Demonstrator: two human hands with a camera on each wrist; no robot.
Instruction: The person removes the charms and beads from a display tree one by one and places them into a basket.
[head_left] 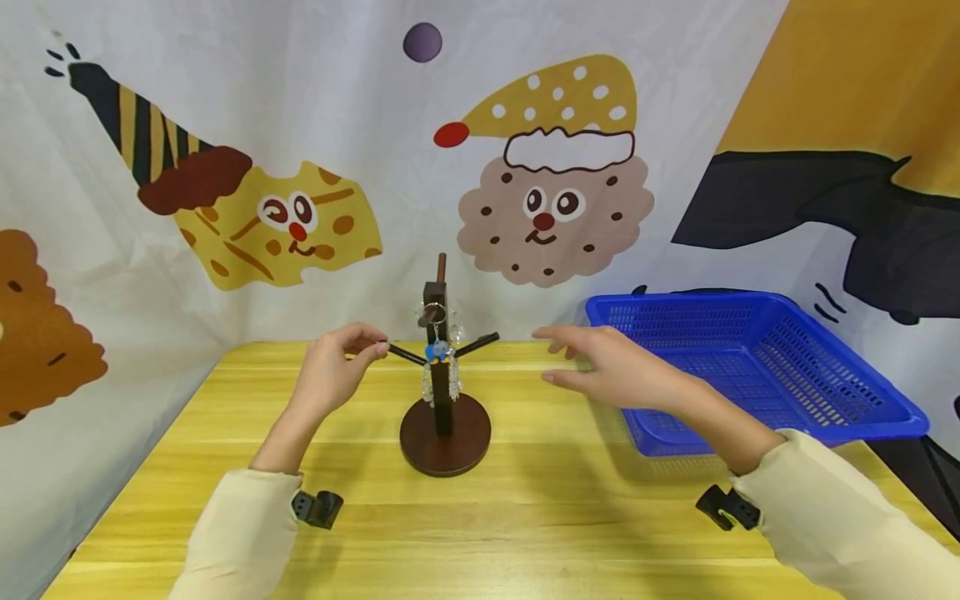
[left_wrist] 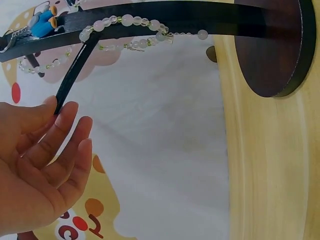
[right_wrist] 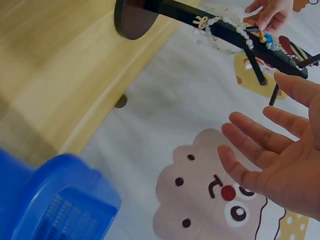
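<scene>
A dark wooden jewelry stand point(head_left: 444, 446) with a round base stands upright on the table. Beaded bracelets point(left_wrist: 127, 20) of pale pink and clear beads hang on its short arms, and a keychain with a blue figure point(head_left: 437, 351) dangles at the front of the post. My left hand point(head_left: 333, 365) pinches the tip of the stand's left arm point(left_wrist: 75, 72) between thumb and index finger; its other fingers are loosely bent. Held in the air right of the stand, my right hand point(head_left: 611, 367) has its fingers relaxed and spread, with nothing in them.
A blue plastic basket point(head_left: 652, 437) with mesh walls sits at the right of the yellow wooden table point(head_left: 480, 542), close behind my right forearm. A cloth point(head_left: 412, 208) printed with cartoon figures hangs right behind the table's back edge.
</scene>
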